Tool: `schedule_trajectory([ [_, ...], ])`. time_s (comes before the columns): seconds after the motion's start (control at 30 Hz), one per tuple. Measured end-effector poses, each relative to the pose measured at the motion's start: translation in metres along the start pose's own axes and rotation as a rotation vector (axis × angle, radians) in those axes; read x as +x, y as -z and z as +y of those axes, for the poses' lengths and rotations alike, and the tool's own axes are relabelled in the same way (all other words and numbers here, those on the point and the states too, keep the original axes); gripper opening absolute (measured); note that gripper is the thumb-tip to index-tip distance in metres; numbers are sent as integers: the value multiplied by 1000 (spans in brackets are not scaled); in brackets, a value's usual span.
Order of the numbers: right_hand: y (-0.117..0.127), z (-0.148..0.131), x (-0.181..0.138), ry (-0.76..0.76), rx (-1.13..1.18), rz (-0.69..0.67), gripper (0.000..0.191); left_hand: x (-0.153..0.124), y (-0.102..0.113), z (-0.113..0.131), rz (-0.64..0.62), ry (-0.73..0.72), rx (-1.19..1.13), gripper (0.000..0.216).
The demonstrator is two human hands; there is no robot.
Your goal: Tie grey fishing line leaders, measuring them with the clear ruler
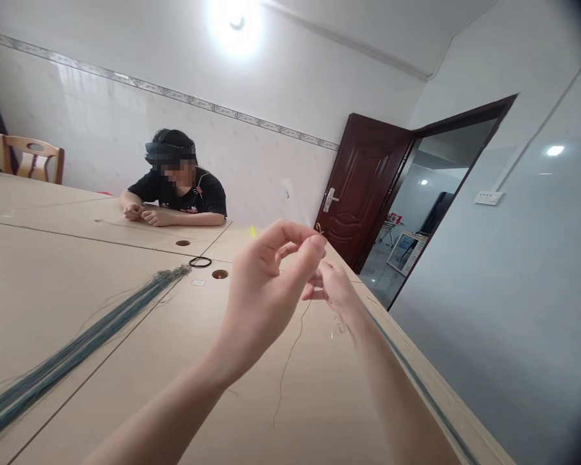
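Note:
My left hand (pixel 266 274) is raised above the wooden table (pixel 140 361), thumb and fingers pinched on the top end of a thin thread (pixel 286 365) that hangs down to the table. My right hand (pixel 336 287) sits just behind and to the right of it, fingers curled and pinched close to the same thread; what it grips is too small to see clearly. A tiny yellow loop shows above my left fingertips (pixel 319 228).
A long bundle of blue-grey cords (pixel 77 352) lies diagonally at the left. A black ring (pixel 200 261) rests near two round cable holes. Another person in black sits at the far side. A dark door (pixel 363 187) stands open at the right; a wooden chair (pixel 31 158) stands far left.

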State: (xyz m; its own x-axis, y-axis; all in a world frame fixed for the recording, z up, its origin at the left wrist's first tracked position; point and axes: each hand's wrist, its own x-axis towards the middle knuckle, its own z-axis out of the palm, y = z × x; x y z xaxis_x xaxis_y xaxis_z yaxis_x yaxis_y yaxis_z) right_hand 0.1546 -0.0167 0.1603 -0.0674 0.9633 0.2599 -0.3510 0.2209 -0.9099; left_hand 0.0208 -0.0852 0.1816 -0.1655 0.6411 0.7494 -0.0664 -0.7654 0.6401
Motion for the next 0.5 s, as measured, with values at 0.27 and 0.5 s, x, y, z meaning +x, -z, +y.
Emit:
schedule_trajectory([
  [0.27, 8, -42, -18, 43, 346, -35, 38, -10, -22, -18, 35, 95, -251, 18],
  [0.5, 16, -46, -30, 311, 400, -92, 7, -22, -41, -18, 235, 223, -597, 18],
])
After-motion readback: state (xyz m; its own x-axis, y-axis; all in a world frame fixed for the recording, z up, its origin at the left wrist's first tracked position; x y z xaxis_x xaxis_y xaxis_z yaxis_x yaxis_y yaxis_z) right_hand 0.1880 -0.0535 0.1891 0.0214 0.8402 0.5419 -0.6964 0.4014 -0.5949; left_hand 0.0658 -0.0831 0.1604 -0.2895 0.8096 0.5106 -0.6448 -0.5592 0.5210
